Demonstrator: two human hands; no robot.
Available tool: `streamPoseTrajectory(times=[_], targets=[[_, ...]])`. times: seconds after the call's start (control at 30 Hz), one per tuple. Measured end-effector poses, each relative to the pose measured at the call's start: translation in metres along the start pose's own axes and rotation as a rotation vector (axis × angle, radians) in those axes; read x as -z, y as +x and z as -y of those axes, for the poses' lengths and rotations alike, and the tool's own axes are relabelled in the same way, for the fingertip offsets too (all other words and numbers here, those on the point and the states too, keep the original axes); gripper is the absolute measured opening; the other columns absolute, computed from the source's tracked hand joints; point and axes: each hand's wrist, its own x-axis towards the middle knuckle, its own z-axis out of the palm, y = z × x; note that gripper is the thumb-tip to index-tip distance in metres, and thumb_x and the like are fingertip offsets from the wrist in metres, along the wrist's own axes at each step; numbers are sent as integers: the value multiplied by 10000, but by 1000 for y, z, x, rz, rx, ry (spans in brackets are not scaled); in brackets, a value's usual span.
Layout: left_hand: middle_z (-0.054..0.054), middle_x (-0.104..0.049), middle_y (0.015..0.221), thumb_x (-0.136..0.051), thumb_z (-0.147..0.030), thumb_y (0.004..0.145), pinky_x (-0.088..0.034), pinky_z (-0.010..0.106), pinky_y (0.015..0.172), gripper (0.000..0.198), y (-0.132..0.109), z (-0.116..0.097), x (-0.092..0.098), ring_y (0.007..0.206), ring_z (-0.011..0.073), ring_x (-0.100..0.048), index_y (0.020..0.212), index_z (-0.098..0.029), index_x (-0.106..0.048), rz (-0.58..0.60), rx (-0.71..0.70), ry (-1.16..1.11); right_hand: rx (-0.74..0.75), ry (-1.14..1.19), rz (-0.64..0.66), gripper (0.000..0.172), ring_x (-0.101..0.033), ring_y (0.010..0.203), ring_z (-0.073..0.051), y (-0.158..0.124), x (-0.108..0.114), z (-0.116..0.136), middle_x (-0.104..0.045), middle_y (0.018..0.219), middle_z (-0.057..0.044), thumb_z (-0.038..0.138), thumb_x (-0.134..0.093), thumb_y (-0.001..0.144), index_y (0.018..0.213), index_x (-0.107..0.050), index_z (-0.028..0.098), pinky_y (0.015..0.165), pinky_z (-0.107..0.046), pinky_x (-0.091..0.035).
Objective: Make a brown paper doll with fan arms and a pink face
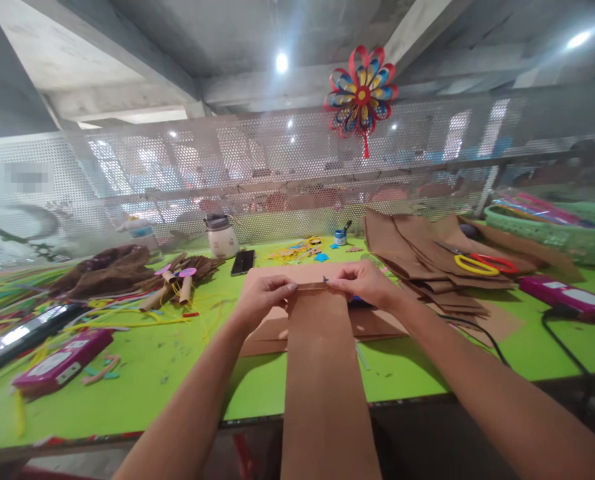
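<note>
A long strip of brown paper (322,373) runs from the middle of the table down over its front edge toward me. Its far end is folded over in a narrow band. My left hand (267,297) pinches the left corner of that fold between thumb and fingers. At the right corner, my right hand (362,283) pinches the same fold, with a small dark pointed bit showing beside the fingertips. Beneath the strip lie larger brown paper sheets (265,330), partly covered by it and my hands.
Scissors (477,265) rest on a stack of brown paper (412,247) at right, near a green basket (552,233). Purple boxes (65,360) lie on both sides. A phone (243,263), a white jar (221,238) and paper rolls (185,290) stand left. A perforated screen (257,167) borders the back.
</note>
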Motion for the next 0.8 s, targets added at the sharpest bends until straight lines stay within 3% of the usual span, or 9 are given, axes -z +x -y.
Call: streamPoseTrajectory(times=[0.2, 0.33, 0.43, 0.57, 0.63, 0.8], targets=[[-19, -513, 589, -604, -343, 764, -384, 223, 555, 226, 0, 3, 1, 556, 84, -469, 715, -122, -617, 8, 12, -2, -1, 16, 93, 271, -530, 495, -96, 0, 5, -4, -591, 544, 4, 386, -619, 743, 666, -638, 127, 518, -222, -406], [-14, -523, 626, -623, -337, 751, -382, 225, 583, 217, 0, 4, 3, 586, 85, -475, 721, -123, -605, -33, 33, -130, 18, 263, 100, 257, -540, 513, -93, 1, 8, -9, -603, 574, -4, 366, -587, 787, 726, -641, 123, 541, -223, -426], [-22, -508, 636, -642, -328, 742, -365, 206, 574, 211, 0, 4, 0, 583, 72, -455, 711, -127, -584, -68, 34, -291, 62, 462, 93, 217, -570, 584, -97, 1, 3, -7, -636, 670, -7, 335, -596, 791, 898, -640, 151, 604, -234, -458], [10, -557, 735, -643, -300, 755, -396, 211, 623, 183, 0, 4, -15, 661, 89, -514, 807, -129, -607, 70, 74, -487, 74, 453, 198, 480, -610, 765, -131, -3, -11, 4, -666, 912, -36, 241, -712, 676, 1136, -578, 205, 717, -269, -480], [45, -599, 840, -648, -279, 752, -420, 235, 696, 193, -1, 5, -24, 754, 118, -558, 875, -133, -620, 151, 108, -554, 78, 416, 214, 433, -610, 785, -138, -5, -17, 8, -664, 941, -40, 239, -729, 643, 1062, -628, 197, 724, -270, -480], [82, -646, 990, -645, -269, 747, -416, 313, 855, 249, -5, 6, -38, 906, 183, -597, 969, -156, -638, 273, 227, -555, 97, 320, 144, 171, -568, 664, -113, -7, -20, 11, -633, 739, -3, 286, -711, 644, 743, -675, 151, 652, -238, -459]])
